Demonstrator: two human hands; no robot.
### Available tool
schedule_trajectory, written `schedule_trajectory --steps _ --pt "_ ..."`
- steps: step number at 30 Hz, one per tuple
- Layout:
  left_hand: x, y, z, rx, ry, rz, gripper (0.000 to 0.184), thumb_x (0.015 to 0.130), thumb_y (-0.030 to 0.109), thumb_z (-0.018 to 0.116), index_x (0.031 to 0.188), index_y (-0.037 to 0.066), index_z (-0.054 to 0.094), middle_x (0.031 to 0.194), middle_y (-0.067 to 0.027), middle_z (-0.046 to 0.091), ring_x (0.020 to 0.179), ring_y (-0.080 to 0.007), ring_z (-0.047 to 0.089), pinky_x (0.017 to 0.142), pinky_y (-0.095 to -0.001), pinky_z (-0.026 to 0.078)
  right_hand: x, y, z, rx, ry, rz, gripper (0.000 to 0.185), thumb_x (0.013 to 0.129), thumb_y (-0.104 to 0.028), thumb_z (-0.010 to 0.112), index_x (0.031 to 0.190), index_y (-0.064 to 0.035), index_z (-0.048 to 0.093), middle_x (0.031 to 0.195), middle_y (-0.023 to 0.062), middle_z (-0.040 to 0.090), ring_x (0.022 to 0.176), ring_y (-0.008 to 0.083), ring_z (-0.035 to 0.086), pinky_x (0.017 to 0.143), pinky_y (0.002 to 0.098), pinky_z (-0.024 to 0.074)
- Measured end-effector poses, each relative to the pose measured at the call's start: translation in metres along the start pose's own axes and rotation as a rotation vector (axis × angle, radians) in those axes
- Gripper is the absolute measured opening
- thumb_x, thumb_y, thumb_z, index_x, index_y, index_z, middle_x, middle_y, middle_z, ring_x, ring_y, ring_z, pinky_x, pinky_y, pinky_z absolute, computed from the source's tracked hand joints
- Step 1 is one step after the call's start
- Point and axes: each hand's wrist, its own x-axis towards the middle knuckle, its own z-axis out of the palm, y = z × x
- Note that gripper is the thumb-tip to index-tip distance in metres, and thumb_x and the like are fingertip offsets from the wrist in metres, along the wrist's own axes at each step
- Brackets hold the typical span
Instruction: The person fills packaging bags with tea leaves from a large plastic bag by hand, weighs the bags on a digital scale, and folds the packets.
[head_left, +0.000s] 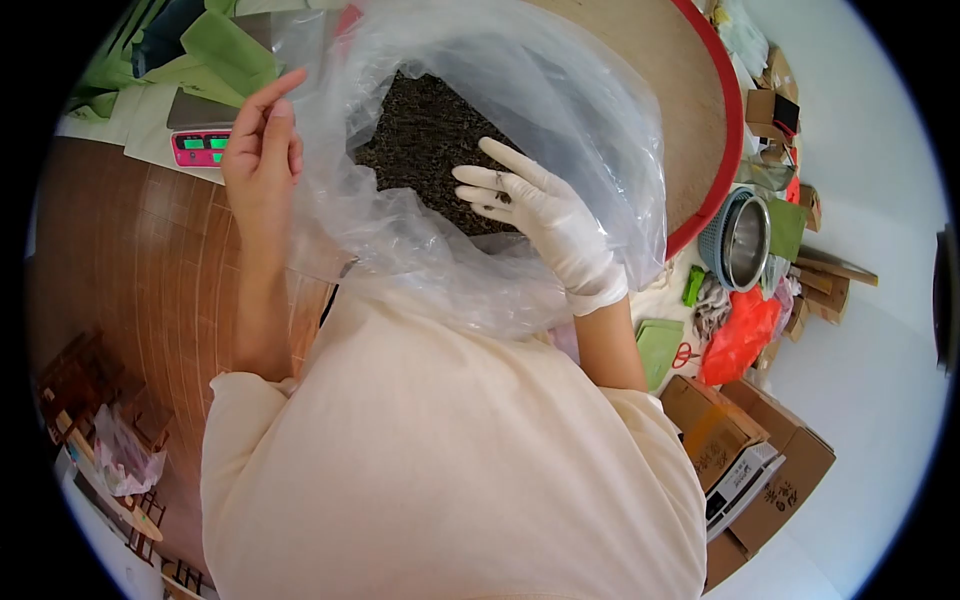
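A large clear plastic bag [600, 120] stands open in front of me, with dark loose leaves [425, 130] inside. My right hand [535, 205], in a white glove, is over the leaves with its fingers spread; small dark bits cling to the fingers. Bare and raised, my left hand [262, 140] is left of the bag, index finger stretched out, the other fingers partly curled, holding nothing visible. Just beside it, a pink scale [183, 148] shows lit green displays.
A round tray with a red rim [735, 110] lies behind the bag. Green packets [225, 55] are at the upper left. To the right are a metal bowl [747, 242], a red plastic bag [740, 335], red scissors [684, 355] and cardboard boxes [715, 430].
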Motion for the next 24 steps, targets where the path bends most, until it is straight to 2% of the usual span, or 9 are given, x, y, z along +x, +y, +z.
schedule_trajectory --steps 3,6,9,13,15,17,18,22,24 --pt "0.0 -0.004 -0.002 -0.058 -0.018 -0.024 0.024 0.099 0.013 0.049 0.117 0.007 0.064 0.07 0.0089 0.043 0.055 0.0007 0.034 0.048 -0.015 0.025 0.004 0.004 0.007 -0.353 0.191 -0.021 0.046 0.096 -0.013 0.05 0.137 0.0056 0.042 0.129 0.0181 0.058 0.119 0.0238 0.055 0.101 0.0324 0.0408" --pt "-0.007 -0.005 0.005 -0.053 0.022 0.003 0.021 0.097 0.012 0.053 0.113 0.007 0.065 0.073 0.0105 0.048 0.059 0.0016 0.035 0.051 -0.0156 0.027 0.006 0.022 0.003 -0.728 0.386 -0.22 0.03 0.094 -0.009 0.053 0.121 0.0018 0.06 0.118 0.0155 0.065 0.109 0.0185 0.061 0.095 0.029 0.0447" --pt "-0.01 -0.005 0.006 -0.065 -0.049 -0.057 0.021 0.096 0.009 0.052 0.112 0.009 0.066 0.072 0.0088 0.043 0.061 -0.0018 0.034 0.054 -0.0184 0.029 0.003 0.017 0.006 -0.717 0.383 -0.132 0.027 0.095 -0.01 0.053 0.117 0.0009 0.063 0.087 0.0092 0.072 0.085 0.0119 0.065 0.083 0.0258 0.0484" --pt "-0.01 -0.01 0.004 0.001 -0.083 0.061 0.023 0.097 0.009 0.051 0.116 0.007 0.064 0.069 0.0091 0.042 0.058 0.0 0.034 0.052 -0.0178 0.029 0.004 0.016 0.012 -0.77 0.442 -0.067 0.022 0.096 -0.012 0.052 0.11 -0.0025 0.066 0.072 0.0023 0.064 0.067 0.0091 0.058 0.067 0.0251 0.0469" --pt "-0.013 -0.009 0.001 0.0 -0.086 0.036 0.023 0.097 0.009 0.051 0.116 0.007 0.064 0.069 0.0089 0.042 0.058 -0.0002 0.034 0.052 -0.0179 0.029 0.005 0.016 0.013 -0.795 0.44 -0.052 0.023 0.097 -0.011 0.049 0.112 -0.0035 0.065 0.07 0.0014 0.06 0.067 0.0119 0.058 0.07 0.0275 0.0467" --pt "-0.014 -0.008 0.001 -0.014 -0.099 0.006 0.023 0.097 0.01 0.051 0.116 0.007 0.064 0.069 0.0087 0.042 0.058 -0.0004 0.035 0.052 -0.0181 0.029 0.004 0.015 0.011 -1.067 0.357 -0.107 0.028 0.097 -0.009 0.044 0.12 -0.0048 0.06 0.072 0.0034 0.059 0.071 0.0155 0.059 0.086 0.0332 0.0455" --pt "-0.014 -0.009 0.001 -0.03 -0.088 -0.012 0.022 0.096 0.01 0.052 0.113 0.007 0.065 0.067 0.0077 0.042 0.059 -0.0015 0.035 0.052 -0.0194 0.029 0.003 0.012 0.014 -1.156 0.3 -0.113 0.036 0.096 -0.006 0.041 0.13 -0.0062 0.052 0.073 0.0046 0.06 0.076 0.0191 0.06 0.101 0.0407 0.0371" --pt "-0.015 -0.009 0.001 -0.076 -0.086 -0.063 0.021 0.096 0.009 0.052 0.111 0.008 0.066 0.067 0.0077 0.041 0.06 -0.0022 0.034 0.052 -0.0206 0.029 0.006 0.023 0.013 -1.215 0.296 -0.308 0.046 0.093 -0.003 0.043 0.139 -0.0061 0.043 0.076 0.0051 0.064 0.077 0.0248 0.062 0.107 0.0446 0.0318" --pt "-0.014 -0.009 0.0 -0.063 -0.067 -0.056 0.021 0.096 0.009 0.052 0.111 0.007 0.066 0.067 0.0085 0.041 0.06 -0.0017 0.034 0.052 -0.0201 0.029 0.007 0.02 0.017 -1.112 0.34 -0.301 0.034 0.089 -0.003 0.052 0.123 -0.0062 0.058 0.087 0.0105 0.067 0.082 0.0293 0.063 0.097 0.0417 0.0412"
